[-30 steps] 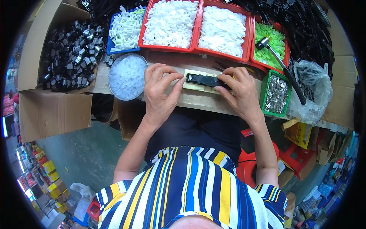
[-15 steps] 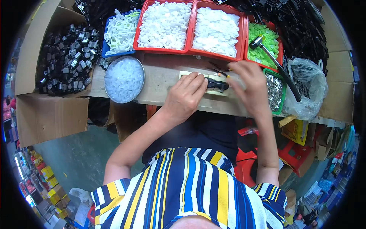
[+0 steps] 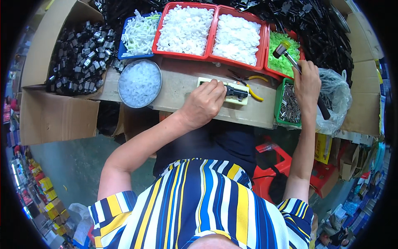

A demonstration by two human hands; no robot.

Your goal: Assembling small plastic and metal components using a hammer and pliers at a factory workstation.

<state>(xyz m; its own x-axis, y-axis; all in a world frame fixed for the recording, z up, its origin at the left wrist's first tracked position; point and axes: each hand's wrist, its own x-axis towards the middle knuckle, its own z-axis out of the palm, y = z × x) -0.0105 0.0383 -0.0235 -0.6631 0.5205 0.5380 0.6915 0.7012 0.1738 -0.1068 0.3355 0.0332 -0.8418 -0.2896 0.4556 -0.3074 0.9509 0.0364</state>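
A round dish stands between a carton and pliers; a red stool, apparently, shows below the bench.

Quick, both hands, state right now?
Left hand: over the black part; fingertips partly hidden, full closure cannot be told.
Right hand: closed, holding the hammer by its handle.

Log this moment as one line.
left hand: on black part, cream block beneath | right hand: on hammer, head over green pieces | pliers: on table
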